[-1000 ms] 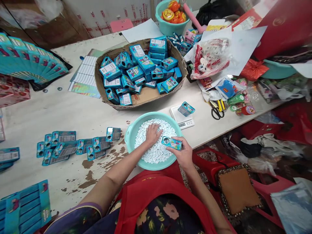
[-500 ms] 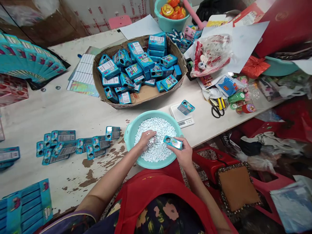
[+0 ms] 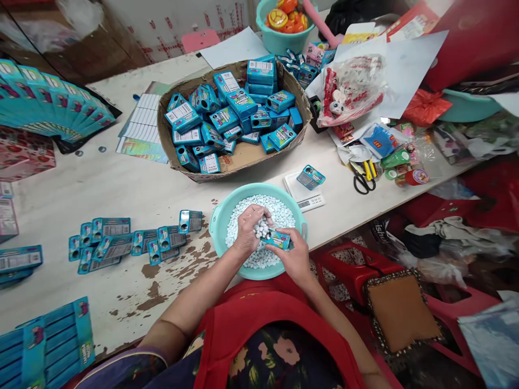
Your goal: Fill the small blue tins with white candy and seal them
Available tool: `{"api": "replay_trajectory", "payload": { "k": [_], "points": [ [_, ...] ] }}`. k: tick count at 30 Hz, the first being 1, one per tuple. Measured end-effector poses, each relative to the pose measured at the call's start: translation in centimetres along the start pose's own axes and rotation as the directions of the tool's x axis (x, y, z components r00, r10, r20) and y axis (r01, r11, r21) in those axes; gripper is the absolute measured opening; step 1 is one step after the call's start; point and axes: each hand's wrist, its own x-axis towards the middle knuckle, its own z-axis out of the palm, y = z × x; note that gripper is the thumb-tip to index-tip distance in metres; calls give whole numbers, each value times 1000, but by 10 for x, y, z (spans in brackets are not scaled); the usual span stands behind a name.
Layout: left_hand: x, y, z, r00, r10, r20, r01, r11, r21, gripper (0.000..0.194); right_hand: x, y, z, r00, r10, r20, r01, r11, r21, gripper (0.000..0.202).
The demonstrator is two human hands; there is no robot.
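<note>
Both hands are over a wide turquoise basin (image 3: 216,229), right in front of the person's red apron (image 3: 213,351). The left hand (image 3: 248,231) is cupped, its fingers curled around a clutch of white pellets (image 3: 261,229), and many more of the same fill the basin beneath it. The right hand (image 3: 295,258) grips a small blue box (image 3: 280,240), thumb on the near side and fingers on the far side, with one end pointing at the left hand. That end sits right by the pellets; from where I stand I can't quite tell whether the left fingers touch it.

Just beyond the right hand, past the basin's rim, a white scale (image 3: 311,203) rests on the table (image 3: 138,189) with another blue box (image 3: 311,177) on it. Farther out to the right of that hand lie black-handled scissors (image 3: 364,183). Straight ahead of both hands stands a cut-down cardboard carton (image 3: 239,169), heaped with blue boxes (image 3: 242,104) at all angles. Off to the left of the left hand, a loose group of blue packs (image 3: 115,246) lies on the worn tabletop, some overlapping. Well past the carton, a turquoise tub (image 3: 284,42) holds orange toys (image 3: 279,19).
</note>
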Motion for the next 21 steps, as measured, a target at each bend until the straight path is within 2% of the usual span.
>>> {"api": "replay_trajectory", "payload": {
  "k": [4,8,11,17,21],
  "points": [
    [-3,0,3,1000,23,5,-23,994,107,21,3,-2,-1,1000,-8,16,8,1000,-11,37],
    [-6,2,7,995,95,33,-99,977,190,21,4,-7,-2,1000,24,19,-24,1000,-9,37],
    [-6,3,10,993,113,27,-116,979,168,20,3,-10,-4,999,35,3,-35,999,4,37],
    [-3,2,13,999,39,-3,-39,994,104,21,3,-8,-3,999,47,-6,-47,999,16,40],
    [-3,0,14,997,70,-19,-68,992,102,21,4,-4,0,999,34,-10,-33,998,46,40]
  ]
}}
